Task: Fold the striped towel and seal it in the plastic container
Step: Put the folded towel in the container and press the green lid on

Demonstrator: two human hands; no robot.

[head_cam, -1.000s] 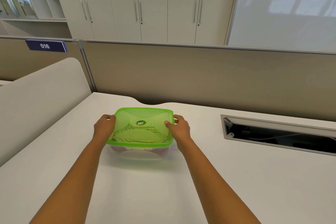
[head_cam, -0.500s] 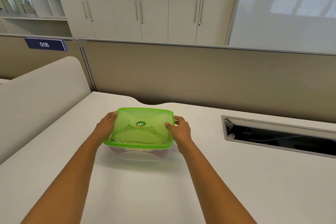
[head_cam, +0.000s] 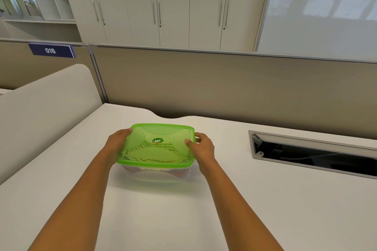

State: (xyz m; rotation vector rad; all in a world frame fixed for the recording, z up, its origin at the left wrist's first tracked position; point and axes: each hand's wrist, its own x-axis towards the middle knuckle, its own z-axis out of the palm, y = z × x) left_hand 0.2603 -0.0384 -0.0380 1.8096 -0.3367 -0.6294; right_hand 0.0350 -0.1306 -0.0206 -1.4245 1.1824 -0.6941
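From the head camera, the plastic container (head_cam: 155,169) sits just below the frame's centre on the white desk (head_cam: 265,199), its long axis running left to right, squarely between both hands. The green lid (head_cam: 157,146) covers it, with the striped towel (head_cam: 142,150) showing through. The left hand (head_cam: 116,144) cups the lid's left edge. The right hand (head_cam: 201,146) clasps the right edge, thumb on top.

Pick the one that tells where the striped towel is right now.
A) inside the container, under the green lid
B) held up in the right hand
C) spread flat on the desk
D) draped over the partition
A: the striped towel shows through the translucent green lid, inside the clear container.
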